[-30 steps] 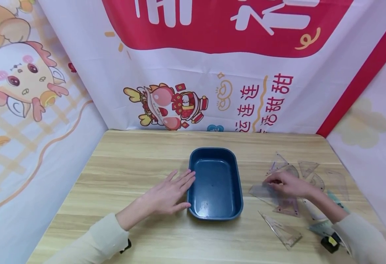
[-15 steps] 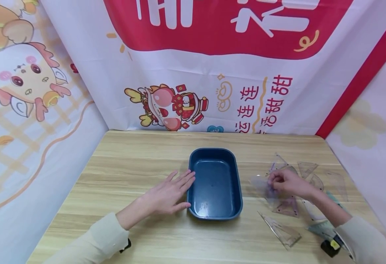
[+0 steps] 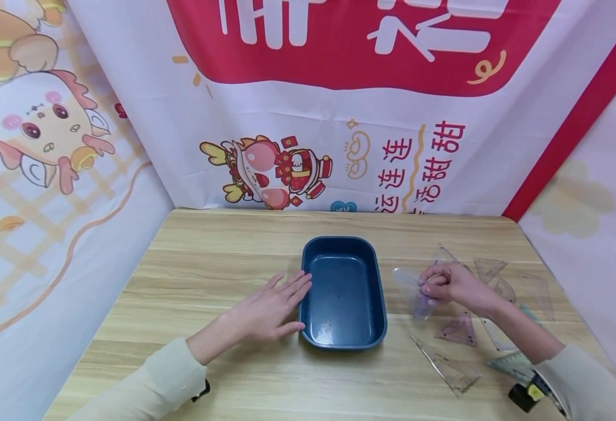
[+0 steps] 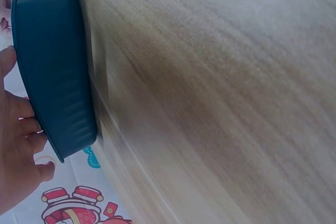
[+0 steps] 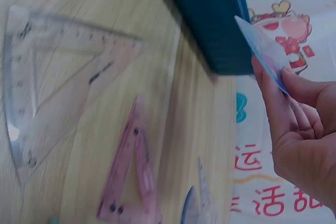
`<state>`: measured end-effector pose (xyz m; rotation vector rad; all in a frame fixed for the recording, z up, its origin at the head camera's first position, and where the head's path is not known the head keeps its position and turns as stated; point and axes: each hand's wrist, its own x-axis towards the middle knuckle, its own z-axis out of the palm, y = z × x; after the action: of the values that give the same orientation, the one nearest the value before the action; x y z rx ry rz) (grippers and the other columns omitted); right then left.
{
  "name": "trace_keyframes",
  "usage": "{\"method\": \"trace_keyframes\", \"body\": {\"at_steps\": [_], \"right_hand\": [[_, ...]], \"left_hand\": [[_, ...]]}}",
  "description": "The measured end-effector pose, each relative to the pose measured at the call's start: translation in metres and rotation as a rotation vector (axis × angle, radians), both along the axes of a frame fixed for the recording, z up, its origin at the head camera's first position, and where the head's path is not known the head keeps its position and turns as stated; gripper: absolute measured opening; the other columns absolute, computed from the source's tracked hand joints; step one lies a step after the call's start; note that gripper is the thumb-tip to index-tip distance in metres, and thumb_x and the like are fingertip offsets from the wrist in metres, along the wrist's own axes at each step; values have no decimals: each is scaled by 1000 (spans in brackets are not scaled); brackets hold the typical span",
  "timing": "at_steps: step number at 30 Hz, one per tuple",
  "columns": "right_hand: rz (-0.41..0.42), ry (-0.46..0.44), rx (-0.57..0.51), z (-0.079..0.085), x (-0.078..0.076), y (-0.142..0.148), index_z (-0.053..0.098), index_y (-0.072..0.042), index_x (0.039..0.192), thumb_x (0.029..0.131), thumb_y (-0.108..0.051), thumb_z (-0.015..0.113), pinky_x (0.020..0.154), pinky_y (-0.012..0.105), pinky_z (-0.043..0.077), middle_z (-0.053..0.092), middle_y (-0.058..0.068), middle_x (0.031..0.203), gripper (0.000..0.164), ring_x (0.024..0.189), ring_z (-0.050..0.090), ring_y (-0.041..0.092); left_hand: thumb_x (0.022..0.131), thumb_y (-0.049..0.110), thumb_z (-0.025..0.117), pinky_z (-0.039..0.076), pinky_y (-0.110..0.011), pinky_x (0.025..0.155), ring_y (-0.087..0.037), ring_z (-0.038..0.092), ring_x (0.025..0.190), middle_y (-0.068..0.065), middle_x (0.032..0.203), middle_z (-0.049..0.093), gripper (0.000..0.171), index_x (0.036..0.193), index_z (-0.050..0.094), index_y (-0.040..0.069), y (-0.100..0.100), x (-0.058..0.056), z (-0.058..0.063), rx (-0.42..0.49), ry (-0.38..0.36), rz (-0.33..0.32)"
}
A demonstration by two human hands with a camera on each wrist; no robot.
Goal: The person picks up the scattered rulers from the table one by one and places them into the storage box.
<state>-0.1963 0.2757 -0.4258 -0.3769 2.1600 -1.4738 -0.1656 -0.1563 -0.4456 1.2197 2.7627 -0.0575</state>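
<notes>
A dark blue rectangular plastic tray (image 3: 371,342) stands on the table. My left hand (image 3: 273,307) rests its outstretched fingers on the tray's left rim; in the left wrist view those fingers (image 4: 29,125) reach over the lip. Right of the tray, my right hand (image 3: 457,286) pinches a clear plastic geometry ruler (image 3: 407,286) between thumb and fingers, lifted off the table. In the right wrist view this clear geometry ruler (image 5: 262,48) is seen almost edge-on, so its exact shape is hard to tell. Below that hand lies a pinkish set square (image 3: 457,330).
Nearer me lies a clear set square (image 3: 447,365). Further right are another set square (image 3: 489,269), a protractor (image 3: 505,289) and a greenish triangular piece (image 3: 515,365), partly by the right sleeve. A printed cloth (image 3: 287,105) hangs behind the table.
My right hand has raised the clear geometry ruler off the other pieces and tilted it, moving slightly left toward the tray. The pinkish set square is now more exposed. My left hand stays put.
</notes>
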Motion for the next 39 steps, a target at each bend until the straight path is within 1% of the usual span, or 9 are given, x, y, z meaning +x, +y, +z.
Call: {"method": "trace_keyframes", "body": {"at_steps": [5,8,10,14,17,19,24,29,39], "right_hand": [[-43,-32,-31,10,2,-9,58,9,107,96,-9,65,77,29,62,75,-2,86,22,83,72,10],[-37,-51,-57,13,1,-15,57,5,106,97,-10,63,81,31,61,77,2,93,18,90,74,12],[-25,-58,-77,14,1,-19,55,6,109,99,-10,61,82,32,61,77,6,99,20,95,74,13],[-29,-66,-90,17,1,-30,52,15,122,100,-9,59,84,35,60,76,14,108,34,100,74,16],[-68,-85,-64,21,0,-39,53,15,129,99,-7,60,85,34,60,76,15,109,38,99,74,16],[-84,-90,-30,24,-2,-46,55,13,128,99,-7,60,85,35,60,76,13,107,36,97,74,15],[-53,-68,-8,28,-10,-65,59,13,123,99,-5,58,84,36,61,76,14,103,30,91,74,15],[-16,-93,-28,29,-24,-84,60,11,121,99,-5,57,84,36,60,75,19,108,27,95,75,21],[-28,-100,37,35,-41,-113,63,7,119,99,-5,58,83,35,61,75,18,109,24,96,75,23]], "left_hand": [[100,62,40,21,-57,123,-26,12,157,-9,168,18,82,158,25,7,-1,0,1,2,0,-1],[100,62,40,21,-57,123,-26,13,157,-10,168,19,81,158,25,7,0,1,1,1,2,-5],[100,62,40,21,-57,123,-27,13,156,-10,168,19,81,158,25,7,0,1,2,0,4,-8],[100,62,38,21,-57,123,-27,12,157,-10,168,18,81,158,24,7,0,0,2,-9,6,-12],[100,63,38,21,-57,123,-27,12,157,-10,168,18,82,158,24,7,0,0,2,-17,9,-13],[100,63,38,21,-57,123,-27,13,156,-10,168,19,82,158,25,7,0,0,3,-15,11,-16],[100,62,40,20,-57,124,-27,12,157,-10,168,19,82,158,25,7,0,0,3,-10,1,-13],[100,62,40,21,-56,124,-27,12,157,-10,168,19,82,158,25,7,0,0,2,-8,-3,-10],[99,64,39,21,-55,124,-26,11,157,-8,168,17,83,158,25,8,-1,-1,1,-18,-3,-10]]}}
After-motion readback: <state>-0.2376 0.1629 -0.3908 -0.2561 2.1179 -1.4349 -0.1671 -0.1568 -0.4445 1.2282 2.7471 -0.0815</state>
